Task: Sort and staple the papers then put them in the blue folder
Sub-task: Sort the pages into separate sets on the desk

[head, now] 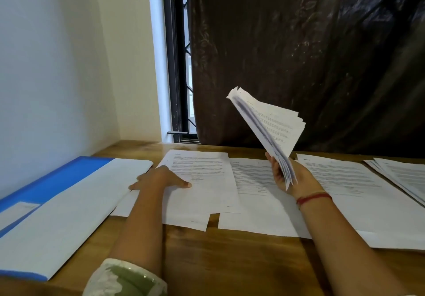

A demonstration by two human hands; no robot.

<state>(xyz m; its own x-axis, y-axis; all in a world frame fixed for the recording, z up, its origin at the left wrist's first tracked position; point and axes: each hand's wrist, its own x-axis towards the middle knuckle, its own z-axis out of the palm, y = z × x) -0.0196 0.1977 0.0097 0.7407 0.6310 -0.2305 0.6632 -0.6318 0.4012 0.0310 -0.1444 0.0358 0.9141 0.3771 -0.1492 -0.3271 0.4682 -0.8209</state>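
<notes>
The right hand (286, 176) grips a sheaf (271, 130) of papers by its lower end, tilted up above the table (230, 261). The left hand (161, 178) lies flat, fingers spread, on the leftmost pile (202, 185). More piles lie alongside. The blue folder (57, 176) sits far left, seemingly open.

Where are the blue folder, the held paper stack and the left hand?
blue folder (59, 178): head view, bare blue cover.
held paper stack (276, 125): head view, top sheet's face.
left hand (161, 178): head view, back of hand.
</notes>
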